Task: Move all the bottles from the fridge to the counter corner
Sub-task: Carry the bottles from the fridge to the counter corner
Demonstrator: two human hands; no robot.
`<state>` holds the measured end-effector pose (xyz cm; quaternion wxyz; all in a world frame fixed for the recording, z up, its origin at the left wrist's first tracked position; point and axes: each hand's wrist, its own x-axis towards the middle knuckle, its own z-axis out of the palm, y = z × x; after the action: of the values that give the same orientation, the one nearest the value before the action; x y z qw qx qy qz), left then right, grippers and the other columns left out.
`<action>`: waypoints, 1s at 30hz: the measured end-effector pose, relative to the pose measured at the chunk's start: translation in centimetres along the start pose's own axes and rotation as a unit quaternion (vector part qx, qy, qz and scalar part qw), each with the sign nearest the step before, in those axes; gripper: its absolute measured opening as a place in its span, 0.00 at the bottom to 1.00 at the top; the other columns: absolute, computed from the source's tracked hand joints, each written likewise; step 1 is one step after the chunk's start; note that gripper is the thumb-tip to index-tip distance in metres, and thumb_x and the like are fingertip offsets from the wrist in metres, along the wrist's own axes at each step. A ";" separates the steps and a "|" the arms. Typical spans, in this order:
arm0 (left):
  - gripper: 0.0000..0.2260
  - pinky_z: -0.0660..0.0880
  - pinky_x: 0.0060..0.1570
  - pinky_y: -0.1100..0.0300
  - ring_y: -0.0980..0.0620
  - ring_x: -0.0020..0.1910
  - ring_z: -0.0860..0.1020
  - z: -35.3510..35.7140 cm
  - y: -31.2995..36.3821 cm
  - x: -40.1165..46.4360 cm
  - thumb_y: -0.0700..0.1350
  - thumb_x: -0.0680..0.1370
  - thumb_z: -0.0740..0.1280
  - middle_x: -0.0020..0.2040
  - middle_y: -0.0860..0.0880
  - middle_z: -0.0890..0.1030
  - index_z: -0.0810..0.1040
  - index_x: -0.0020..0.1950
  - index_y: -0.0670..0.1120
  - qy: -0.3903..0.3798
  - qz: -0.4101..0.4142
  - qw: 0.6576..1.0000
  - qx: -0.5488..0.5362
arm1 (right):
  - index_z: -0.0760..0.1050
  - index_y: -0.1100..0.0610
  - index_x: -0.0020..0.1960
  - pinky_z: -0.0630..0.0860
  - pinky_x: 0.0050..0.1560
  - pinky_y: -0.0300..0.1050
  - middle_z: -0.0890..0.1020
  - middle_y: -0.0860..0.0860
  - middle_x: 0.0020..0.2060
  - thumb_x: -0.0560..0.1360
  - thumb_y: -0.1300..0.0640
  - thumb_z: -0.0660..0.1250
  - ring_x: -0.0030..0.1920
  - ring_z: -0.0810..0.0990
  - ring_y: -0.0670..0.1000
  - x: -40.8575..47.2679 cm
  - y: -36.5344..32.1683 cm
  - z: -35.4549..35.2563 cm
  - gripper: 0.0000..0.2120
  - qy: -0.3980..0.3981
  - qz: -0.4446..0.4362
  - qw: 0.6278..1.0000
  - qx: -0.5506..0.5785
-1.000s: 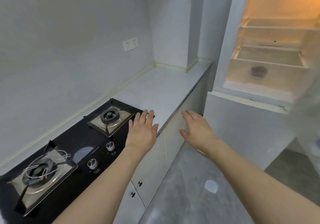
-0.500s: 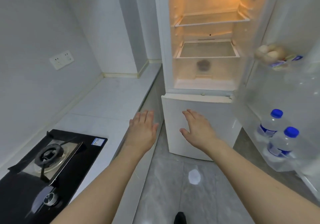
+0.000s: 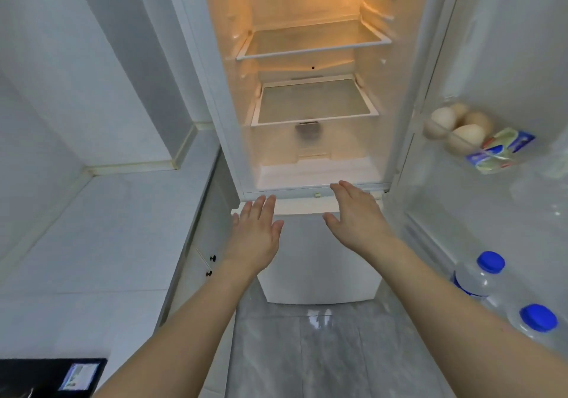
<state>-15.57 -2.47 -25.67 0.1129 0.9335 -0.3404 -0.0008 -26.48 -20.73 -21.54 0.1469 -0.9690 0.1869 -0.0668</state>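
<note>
The fridge (image 3: 310, 157) stands open ahead, its glass shelves bare and lit yellow. Two clear bottles with blue caps stand in the lower door rack at the right: one (image 3: 479, 277) further back, one (image 3: 536, 320) nearer and partly behind my right forearm. My left hand (image 3: 256, 231) and my right hand (image 3: 353, 213) hover side by side in front of the fridge's lower door, fingers straight, holding nothing. The white counter (image 3: 101, 237) runs along the left to its corner by the wall.
Eggs (image 3: 455, 127) and a blue-and-yellow packet (image 3: 501, 151) sit in the upper door rack. The black stove's edge (image 3: 52, 376) shows at the bottom left. White cabinet doors with black knobs (image 3: 212, 265) stand under the counter. Grey tiled floor lies below.
The view has swung right from the stove and counter to face the open fridge and moved closer. Both hands stay open and raised in front; the door bottles came into view.
</note>
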 end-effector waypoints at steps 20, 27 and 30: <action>0.24 0.49 0.75 0.51 0.47 0.77 0.52 2.9 7.7 16.0 0.53 0.84 0.51 0.79 0.49 0.55 0.52 0.79 0.49 -0.035 0.152 0.985 -0.077 | 0.61 0.56 0.73 0.63 0.67 0.48 0.69 0.52 0.69 0.77 0.50 0.62 0.66 0.69 0.55 7.9 8.9 -3.1 0.26 0.026 0.156 0.987 0.022; 0.24 0.51 0.75 0.50 0.48 0.77 0.53 3.5 10.5 16.1 0.52 0.83 0.52 0.78 0.48 0.56 0.54 0.79 0.48 -0.065 0.242 0.962 -0.106 | 0.61 0.56 0.74 0.61 0.69 0.47 0.67 0.53 0.72 0.78 0.49 0.62 0.69 0.66 0.55 4.3 9.5 -4.6 0.27 0.033 0.219 0.975 0.017; 0.24 0.51 0.75 0.51 0.48 0.77 0.52 3.5 11.9 14.5 0.52 0.83 0.53 0.78 0.48 0.56 0.55 0.78 0.47 -0.070 0.252 0.957 -0.122 | 0.58 0.55 0.75 0.60 0.71 0.46 0.64 0.52 0.73 0.78 0.48 0.61 0.71 0.64 0.54 2.1 9.9 -5.4 0.29 0.024 0.229 0.973 0.022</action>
<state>-12.28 -21.24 -25.50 0.1980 0.7940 -0.5693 -0.0794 -28.96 -31.71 -19.32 0.1755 -0.8952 0.4054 -0.0584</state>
